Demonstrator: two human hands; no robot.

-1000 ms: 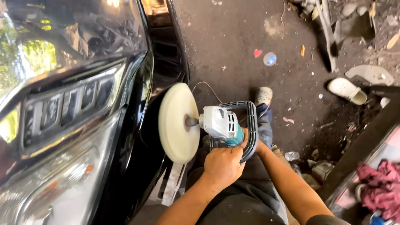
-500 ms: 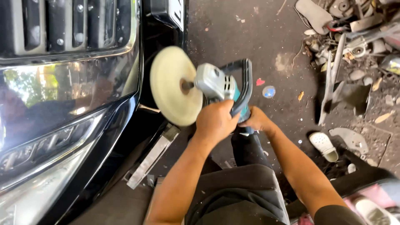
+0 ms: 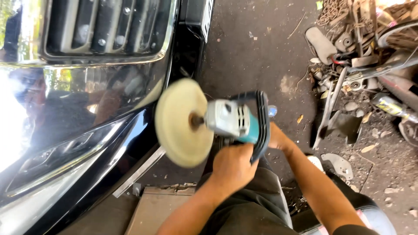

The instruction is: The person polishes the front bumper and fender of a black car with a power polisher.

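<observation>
Polisher (image 3: pixel 230 119), grey and teal, held level between both hands just above the lap, its round cream pad (image 3: pixel 183 122) blurred and facing left toward the black car front (image 3: pixel 87 130). Pad close beside the glossy bumper panel; cannot tell whether touching. Left hand (image 3: pixel 233 167) closed from below around the polisher body, just behind the grey head. Right hand (image 3: pixel 278 138) wrapped on the far side of the black loop handle (image 3: pixel 261 126), fingers mostly hidden behind it. Left of the hands: chrome-edged grille (image 3: pixel 96 30) up top, headlight (image 3: pixel 52 161) lower down, shiny paint mirroring a crouched figure. Below the left hand: dark trousers (image 3: pixel 257 204) and a flat brown board (image 3: pixel 156 209) on the ground. Right of the right hand, well apart: heap of metal scrap and parts (image 3: pixel 361 52), pale sandal (image 3: pixel 337 163) lying on the dirt floor (image 3: pixel 261 43). Small blue round bit (image 3: pixel 272 111) on the ground just behind the handle.
</observation>
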